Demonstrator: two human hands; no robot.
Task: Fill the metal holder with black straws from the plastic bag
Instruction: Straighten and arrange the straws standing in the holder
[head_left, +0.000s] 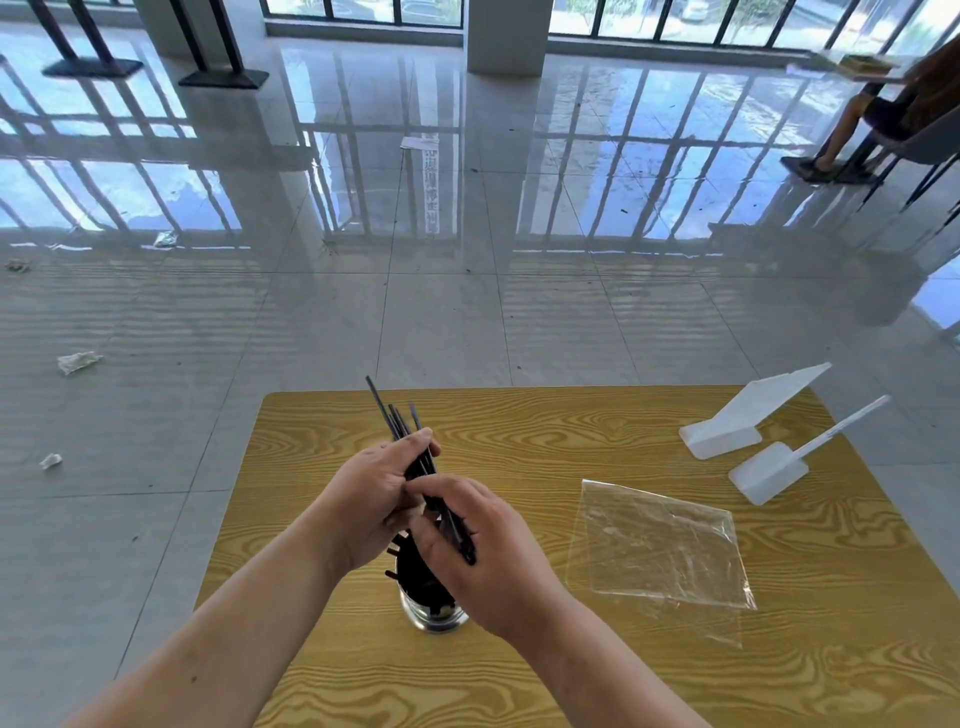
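A bundle of black straws (397, 423) is held above the table, tips fanning out toward the far edge. My left hand (371, 499) wraps around the bundle's middle. My right hand (478, 551) grips its near end, fingers closed over the straws. Directly beneath my hands stands the shiny metal holder (434, 616), with several black straws inside; its rim is mostly hidden by my hands. The clear plastic bag (660, 545) lies flat and looks empty on the table to the right.
The wooden table (519, 675) carries two white plastic sign stands (748, 415) (774, 470) at its far right. Beyond it is glossy tiled floor with paper scraps (78, 361). A person sits on a chair (893, 119) far right.
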